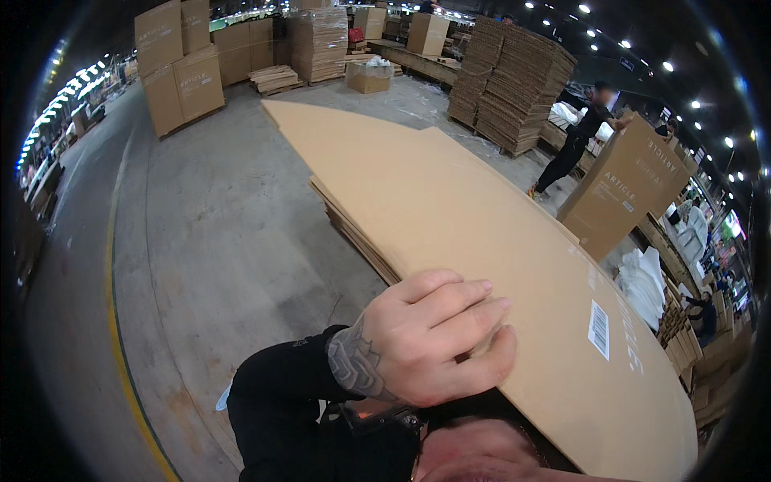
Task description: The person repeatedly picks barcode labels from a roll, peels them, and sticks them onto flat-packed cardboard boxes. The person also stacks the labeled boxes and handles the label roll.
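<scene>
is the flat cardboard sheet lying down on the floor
No, the left hand grips the near edge of the flat cardboard sheet, holding it raised above the floor.

Matt, smooth brown cardboard sheet [482, 241], with a white paper label [598, 329]. Dull, scuffed grey concrete floor [217, 225]. Black cloth sleeve [281, 402].

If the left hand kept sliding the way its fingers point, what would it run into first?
The left hand grips the near edge of the flat cardboard sheet, fingers pointing right across its top. Going on, it would meet only more bare cardboard, then probably the white barcode label; depth is hard to judge.
</scene>
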Motion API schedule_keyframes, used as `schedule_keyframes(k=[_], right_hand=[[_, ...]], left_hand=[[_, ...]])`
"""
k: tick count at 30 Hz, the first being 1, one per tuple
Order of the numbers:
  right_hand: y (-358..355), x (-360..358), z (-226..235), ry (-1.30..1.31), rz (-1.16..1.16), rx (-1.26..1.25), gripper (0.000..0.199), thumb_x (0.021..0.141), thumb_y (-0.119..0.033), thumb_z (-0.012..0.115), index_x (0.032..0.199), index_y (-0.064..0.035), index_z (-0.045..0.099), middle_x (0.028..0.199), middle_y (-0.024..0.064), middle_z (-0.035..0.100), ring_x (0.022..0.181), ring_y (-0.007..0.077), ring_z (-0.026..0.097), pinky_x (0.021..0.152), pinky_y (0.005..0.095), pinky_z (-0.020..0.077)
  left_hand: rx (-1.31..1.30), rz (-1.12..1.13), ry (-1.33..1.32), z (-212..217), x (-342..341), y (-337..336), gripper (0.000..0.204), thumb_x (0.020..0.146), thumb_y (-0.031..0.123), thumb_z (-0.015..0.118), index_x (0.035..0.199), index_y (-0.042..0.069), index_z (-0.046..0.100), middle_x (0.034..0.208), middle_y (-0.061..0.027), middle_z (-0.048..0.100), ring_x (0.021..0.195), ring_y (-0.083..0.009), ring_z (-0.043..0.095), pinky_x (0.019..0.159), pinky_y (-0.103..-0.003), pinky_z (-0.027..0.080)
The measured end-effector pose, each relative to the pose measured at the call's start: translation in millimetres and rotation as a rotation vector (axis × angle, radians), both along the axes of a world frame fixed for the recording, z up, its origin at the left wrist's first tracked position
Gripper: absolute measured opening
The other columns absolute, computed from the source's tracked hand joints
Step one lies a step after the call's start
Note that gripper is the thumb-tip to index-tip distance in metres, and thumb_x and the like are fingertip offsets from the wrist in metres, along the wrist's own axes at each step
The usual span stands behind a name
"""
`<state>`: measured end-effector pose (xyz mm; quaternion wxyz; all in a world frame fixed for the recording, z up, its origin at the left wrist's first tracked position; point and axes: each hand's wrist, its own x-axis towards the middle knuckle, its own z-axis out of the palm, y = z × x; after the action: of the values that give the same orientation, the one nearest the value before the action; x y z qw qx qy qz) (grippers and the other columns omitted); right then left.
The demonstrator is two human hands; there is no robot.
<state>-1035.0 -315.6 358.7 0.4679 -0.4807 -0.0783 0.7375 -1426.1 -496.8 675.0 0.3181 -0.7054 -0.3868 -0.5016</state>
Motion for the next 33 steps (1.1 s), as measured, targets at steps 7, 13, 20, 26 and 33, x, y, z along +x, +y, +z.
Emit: schedule_keyframes(k=[7,13,20,26,33], right_hand=[[90.6,-154.7,-6.4,0.071,0.098,-0.006,0.029,0.094,-0.037,0.054,0.085,-0.0092,0.054,0.083,0.0093,0.058,0.073,0.0271,0.054,0.064,0.0360,0.0472],[225.9,-303.4,-18.6,0.143,0.222,0.021,0.029,0.094,-0.037,0.054,0.085,-0.0095,0.054,0.082,0.0090,0.057,0.072,0.0268,0.053,0.064,0.0357,0.0468],[387.4,-479.9,-27.4,0.268,0.362,0.057,0.029,0.094,-0.037,0.054,0.086,-0.0097,0.054,0.081,0.0087,0.056,0.072,0.0263,0.053,0.064,0.0354,0.0462],[435.9,-577.4,-55.3,0.389,0.443,0.068,0.029,0.094,-0.038,0.054,0.086,-0.0100,0.054,0.081,0.0083,0.055,0.072,0.0260,0.052,0.064,0.0350,0.0458],[231.3,-565.7,-91.9,0.064,0.443,-0.356,0.034,0.098,-0.044,0.050,0.110,-0.0129,0.057,0.094,0.0040,0.062,0.080,0.0224,0.060,0.068,0.0369,0.0502]], left_hand=[[-0.028,0.026,0.008,-7.0,-119.3,56.1,0.017,0.073,0.015,0.070,0.089,0.010,0.068,0.092,-0.0089,0.072,0.088,-0.0240,0.069,0.075,-0.033,0.056],[-0.021,0.062,0.030,-17.3,-203.7,137.4,0.017,0.073,0.013,0.070,0.090,0.010,0.069,0.095,-0.0093,0.072,0.089,-0.0243,0.069,0.076,-0.034,0.056],[-0.098,0.149,0.107,-8.2,-284.8,242.8,0.020,0.074,0.012,0.069,0.094,0.011,0.070,0.102,-0.0061,0.070,0.095,-0.0234,0.068,0.078,-0.034,0.056],[-0.210,0.179,0.156,-73.4,-373.1,359.5,0.025,0.074,0.013,0.066,0.099,0.015,0.070,0.102,-0.0022,0.069,0.097,-0.0202,0.067,0.081,-0.035,0.053],[-0.701,0.014,0.388,-272.3,-470.5,378.1,0.030,0.068,0.011,0.064,0.098,0.013,0.067,0.098,-0.0024,0.065,0.093,-0.0205,0.062,0.076,-0.035,0.050]])
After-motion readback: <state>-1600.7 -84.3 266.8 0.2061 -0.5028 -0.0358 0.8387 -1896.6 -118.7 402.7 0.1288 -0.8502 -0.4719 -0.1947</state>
